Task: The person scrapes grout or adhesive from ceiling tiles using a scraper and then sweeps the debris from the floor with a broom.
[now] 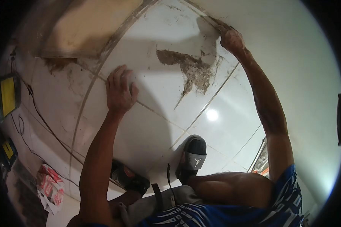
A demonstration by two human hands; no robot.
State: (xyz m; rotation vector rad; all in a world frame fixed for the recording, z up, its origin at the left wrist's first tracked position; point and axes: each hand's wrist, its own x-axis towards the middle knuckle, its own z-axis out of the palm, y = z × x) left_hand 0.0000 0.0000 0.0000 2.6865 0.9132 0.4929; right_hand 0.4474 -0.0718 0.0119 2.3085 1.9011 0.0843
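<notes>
My left hand (121, 90) rests palm down on the white tiled floor (151, 130), fingers stretched out, with nothing visible in it. At the far right, my right hand (232, 39) is at the seam where the floor meets the pale wall (291, 64). Its fingers are curled towards the joint, and whatever they may hold is hidden. A strip of grey-brown dirt or mortar runs along that joint. Between my hands, a rough patch of grey-brown mortar (197, 72) is smeared over the tiles.
A tan panel (81, 26) lies at the far left. Yellow-and-black box-shaped devices (7, 94) and a dark cable (45, 123) are along the left side. A red-and-white plastic bag (51, 187) lies below them. My feet wear dark slides (196, 149).
</notes>
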